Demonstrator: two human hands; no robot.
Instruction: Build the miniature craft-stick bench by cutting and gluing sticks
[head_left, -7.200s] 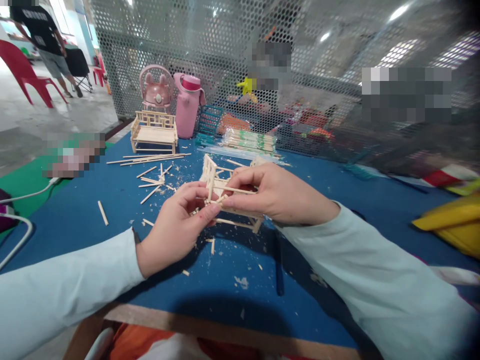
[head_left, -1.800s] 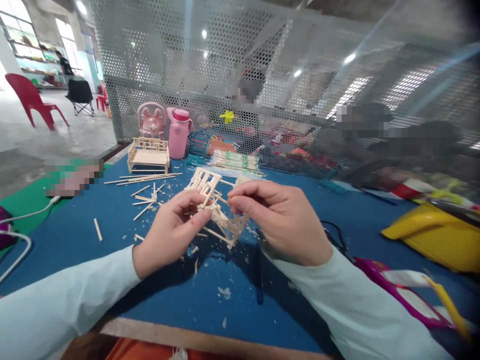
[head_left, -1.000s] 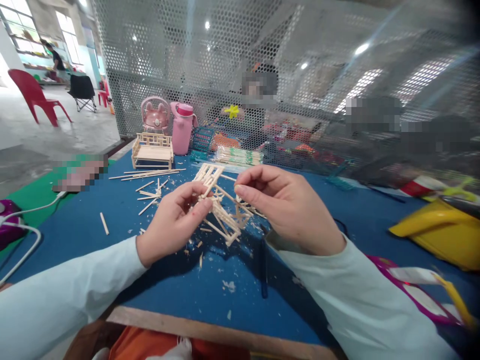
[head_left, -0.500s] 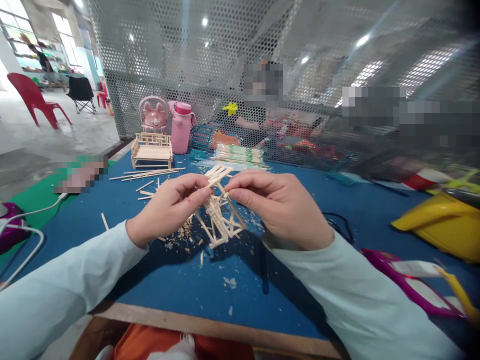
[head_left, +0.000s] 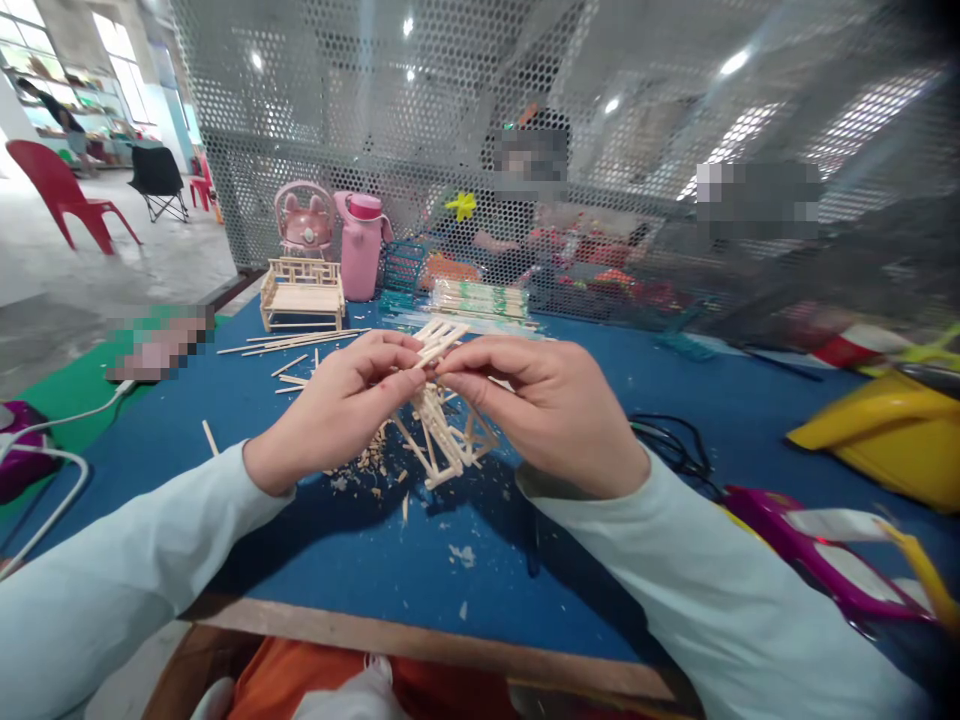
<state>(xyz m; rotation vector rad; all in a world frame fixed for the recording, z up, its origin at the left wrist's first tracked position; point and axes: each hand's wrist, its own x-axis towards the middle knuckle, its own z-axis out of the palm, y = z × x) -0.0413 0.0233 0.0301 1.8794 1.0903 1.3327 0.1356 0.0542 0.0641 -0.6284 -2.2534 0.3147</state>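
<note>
Between my hands is a small open frame of pale wooden sticks (head_left: 442, 435), tilted, its lower end above the table. My left hand (head_left: 341, 405) is closed on its upper part, thumb against fingers. The thumb and forefinger of my right hand (head_left: 551, 410) are pinched together at a joint of the frame, close to my left thumb tip. Whatever lies in that pinch is hidden by the fingers. Loose sticks (head_left: 300, 342) and wood shavings (head_left: 367, 455) lie on the blue table (head_left: 360, 570) behind and below my left hand.
A miniature stick bench (head_left: 304, 295) stands at the back left, beside a pink bottle (head_left: 361, 250). Packaged sticks (head_left: 480, 300) lie before the perforated metal screen (head_left: 300, 90). On the right are a purple-and-white tool (head_left: 832, 550), a black cable (head_left: 675, 445) and a yellow scoop-like object (head_left: 885, 430).
My right fingertips have moved slightly left, closer to my left thumb. The stick frame has turned a little, its lower end shifting right. My left hand keeps its hold.
</note>
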